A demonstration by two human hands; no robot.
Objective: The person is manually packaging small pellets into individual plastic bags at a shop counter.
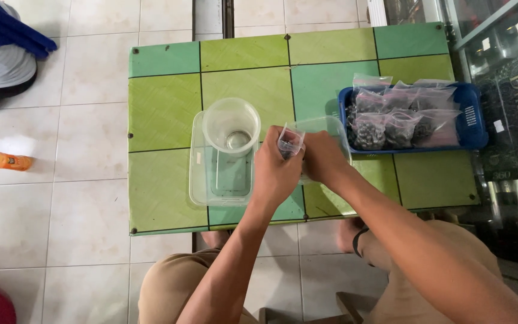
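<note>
I have both hands pinching a small clear plastic bag (290, 143) above the green counter (163, 108): left hand (275, 174) and right hand (322, 157) both closed on it. It looks light, limp and slippery (grip the upper edge), mouth up, long axis roughly vertical.

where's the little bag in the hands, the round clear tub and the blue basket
little bag (289, 143), head view, on its open top between both hands
round clear tub (231, 123), head view, on its rim
blue basket (472, 114), head view, on its right wall
</note>
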